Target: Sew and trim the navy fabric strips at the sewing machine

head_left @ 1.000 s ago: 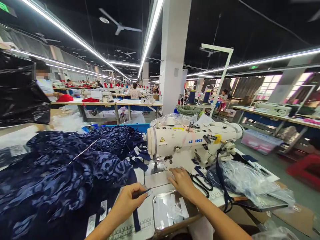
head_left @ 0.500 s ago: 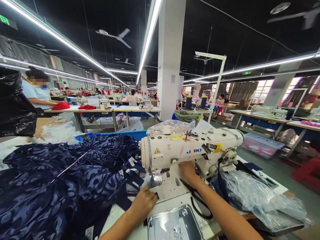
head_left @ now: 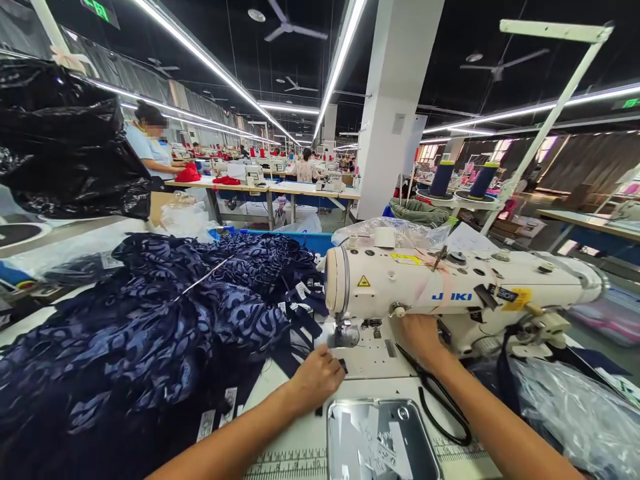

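My left hand (head_left: 320,377) is closed in front of the needle area, at the left end of a white sewing machine (head_left: 400,283). A small end of dark navy fabric strip (head_left: 343,365) pokes out beside its fingers. My right hand (head_left: 419,335) reaches under the machine's arm, its fingers mostly hidden there. Black-handled scissors (head_left: 445,407) lie by my right wrist. On the left, a large heap of navy patterned garments (head_left: 185,320) with white labels spreads up to the machine. A metal tray (head_left: 383,440) holding white labels sits in front of the machine.
Clear plastic wrapping (head_left: 565,400) lies right of my right forearm. A black plastic bag (head_left: 70,143) hangs at the left. Two dark thread cones (head_left: 443,179) stand behind the machine. A co-worker in light blue (head_left: 153,150) works at a table farther back.
The camera has turned and tilted, so the machine sits farther right and higher in view. Both hands keep nearly the same places at the machine.
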{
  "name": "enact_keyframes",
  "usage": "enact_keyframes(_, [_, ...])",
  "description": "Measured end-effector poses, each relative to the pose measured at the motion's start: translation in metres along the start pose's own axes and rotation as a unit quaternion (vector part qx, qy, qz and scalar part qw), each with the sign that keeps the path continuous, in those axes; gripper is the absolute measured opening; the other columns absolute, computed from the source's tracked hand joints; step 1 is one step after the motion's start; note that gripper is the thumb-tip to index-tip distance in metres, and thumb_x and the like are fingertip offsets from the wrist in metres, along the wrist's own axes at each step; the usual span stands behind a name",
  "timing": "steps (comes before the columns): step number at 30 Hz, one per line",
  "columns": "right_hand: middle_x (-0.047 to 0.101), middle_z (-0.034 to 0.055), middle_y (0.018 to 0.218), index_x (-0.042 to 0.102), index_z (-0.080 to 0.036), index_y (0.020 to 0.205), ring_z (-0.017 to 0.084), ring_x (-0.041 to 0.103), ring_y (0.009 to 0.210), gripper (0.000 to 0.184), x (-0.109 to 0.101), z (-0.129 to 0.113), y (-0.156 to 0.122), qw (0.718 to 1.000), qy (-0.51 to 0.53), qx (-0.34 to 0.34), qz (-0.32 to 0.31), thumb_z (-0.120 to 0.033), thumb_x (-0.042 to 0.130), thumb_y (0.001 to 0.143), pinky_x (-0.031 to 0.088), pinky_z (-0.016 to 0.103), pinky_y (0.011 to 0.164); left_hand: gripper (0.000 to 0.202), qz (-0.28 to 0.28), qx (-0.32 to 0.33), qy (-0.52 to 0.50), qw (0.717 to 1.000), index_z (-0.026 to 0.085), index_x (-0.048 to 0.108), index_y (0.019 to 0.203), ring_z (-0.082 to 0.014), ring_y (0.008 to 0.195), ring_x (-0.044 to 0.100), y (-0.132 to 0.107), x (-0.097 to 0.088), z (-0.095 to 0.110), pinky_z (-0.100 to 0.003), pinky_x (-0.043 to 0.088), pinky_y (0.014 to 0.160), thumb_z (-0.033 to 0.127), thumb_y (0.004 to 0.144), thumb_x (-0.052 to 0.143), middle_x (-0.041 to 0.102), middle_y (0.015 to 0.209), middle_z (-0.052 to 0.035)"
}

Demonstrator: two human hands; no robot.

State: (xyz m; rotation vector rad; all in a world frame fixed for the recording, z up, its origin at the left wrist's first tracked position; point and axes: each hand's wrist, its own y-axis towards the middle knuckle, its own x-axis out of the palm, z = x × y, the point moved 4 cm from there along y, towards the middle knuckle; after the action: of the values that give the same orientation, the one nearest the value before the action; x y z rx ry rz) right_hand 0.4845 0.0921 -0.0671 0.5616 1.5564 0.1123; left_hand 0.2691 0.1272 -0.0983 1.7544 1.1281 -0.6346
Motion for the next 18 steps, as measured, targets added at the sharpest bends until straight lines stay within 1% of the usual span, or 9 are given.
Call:
enact_keyframes(2, [0.063, 0.0166, 0.070, 0.062, -0.008, 0.086, 0.025, 0.058, 0.070, 0.025, -0.001, -0.010, -0.016, 0.999, -0.014, -0.028, -0.013, -0.008, 0.037, 0.081, 0.038, 0.039, 0.070, 0.023, 0.005, 0.004, -0.003, 1.000, 0.013, 0.049, 0.060, -0.0131, 0.049, 0.047, -0.001, -0.001, 0.001, -0.030, 0.032, 0.057, 0.005, 0.080, 0.041, 0.054, 0.055, -0.0011])
enact_keyframes(5, [0.063, 0.0155, 0.067, 0.061, -0.008, 0.085, 0.023, 0.057, 0.062, 0.027, 0.003, -0.038, -0.032, 0.995, -0.019, -0.093, -0.037, -0.004, 0.035, 0.079, 0.036, 0.036, 0.066, 0.028, 0.016, 0.006, -0.004, 1.000, 0.013, 0.048, 0.060, -0.0121, 0.047, 0.045, -0.004, -0.010, 0.005, -0.030, 0.031, 0.056, 0.003, 0.082, 0.036, 0.052, 0.053, -0.0009])
enact_keyframes(7, [0.063, 0.0134, 0.068, 0.061, -0.010, 0.080, 0.021, 0.057, 0.060, 0.025, 0.005, -0.063, -0.041, 0.986, -0.006, -0.155, -0.056, -0.003, 0.037, 0.078, 0.036, 0.034, 0.066, 0.030, 0.036, 0.001, -0.003, 0.999, 0.013, 0.048, 0.060, -0.0115, 0.046, 0.043, -0.008, -0.022, 0.007, -0.029, 0.030, 0.054, 0.001, 0.083, 0.034, 0.052, 0.054, -0.0008])
enact_keyframes(9, [0.063, 0.0072, 0.066, 0.060, -0.015, 0.074, 0.017, 0.055, 0.058, 0.023, 0.003, -0.086, -0.052, 0.970, 0.020, -0.230, -0.080, -0.004, 0.040, 0.078, 0.037, 0.030, 0.066, 0.030, 0.058, -0.009, -0.005, 0.998, 0.013, 0.050, 0.062, -0.0114, 0.046, 0.043, -0.014, -0.039, 0.007, -0.029, 0.029, 0.052, 0.000, 0.083, 0.032, 0.051, 0.054, -0.0006])
enact_keyframes(11, [0.063, 0.0013, 0.064, 0.059, -0.019, 0.074, 0.013, 0.054, 0.057, 0.022, -0.003, -0.100, -0.063, 0.949, 0.095, -0.280, -0.104, -0.009, 0.041, 0.081, 0.039, 0.025, 0.066, 0.029, 0.076, -0.025, -0.007, 0.997, 0.012, 0.052, 0.067, -0.0115, 0.047, 0.042, -0.020, -0.057, 0.005, -0.029, 0.028, 0.050, 0.000, 0.083, 0.031, 0.051, 0.054, -0.0003])
enact_keyframes(13, [0.064, -0.0009, 0.066, 0.060, -0.021, 0.079, 0.012, 0.056, 0.061, 0.021, -0.011, -0.097, -0.067, 0.937, 0.214, -0.256, -0.104, -0.014, 0.040, 0.082, 0.041, 0.023, 0.065, 0.026, 0.087, -0.039, -0.005, 0.995, 0.011, 0.054, 0.074, -0.0113, 0.047, 0.041, -0.025, -0.071, 0.003, -0.029, 0.028, 0.050, 0.000, 0.084, 0.032, 0.051, 0.054, -0.0003])
enact_keyframes(15, [0.066, -0.0001, 0.070, 0.060, -0.021, 0.085, 0.013, 0.058, 0.064, 0.021, -0.016, -0.080, -0.066, 0.934, 0.301, -0.178, -0.073, -0.018, 0.039, 0.083, 0.044, 0.025, 0.064, 0.024, 0.099, -0.048, -0.001, 0.994, 0.009, 0.055, 0.078, -0.0108, 0.047, 0.041, -0.029, -0.081, 0.000, -0.028, 0.028, 0.050, 0.000, 0.084, 0.033, 0.052, 0.054, -0.0004])
enact_keyframes(16, [0.066, 0.0009, 0.071, 0.060, -0.021, 0.088, 0.014, 0.058, 0.065, 0.023, -0.017, -0.069, -0.064, 0.938, 0.312, -0.141, -0.052, -0.019, 0.038, 0.084, 0.045, 0.026, 0.063, 0.024, 0.103, -0.052, 0.001, 0.993, 0.010, 0.055, 0.078, -0.0106, 0.047, 0.041, -0.031, -0.083, 0.000, -0.028, 0.028, 0.050, 0.000, 0.083, 0.034, 0.052, 0.054, -0.0005])
enact_keyframes(18, [0.067, 0.0035, 0.074, 0.060, -0.019, 0.092, 0.016, 0.059, 0.066, 0.026, -0.014, -0.050, -0.061, 0.950, 0.296, -0.100, -0.022, -0.022, 0.035, 0.085, 0.046, 0.029, 0.063, 0.025, 0.102, -0.057, 0.004, 0.993, 0.011, 0.055, 0.075, -0.0105, 0.047, 0.041, -0.031, -0.084, -0.001, -0.029, 0.028, 0.050, 0.000, 0.083, 0.034, 0.052, 0.054, -0.0004])
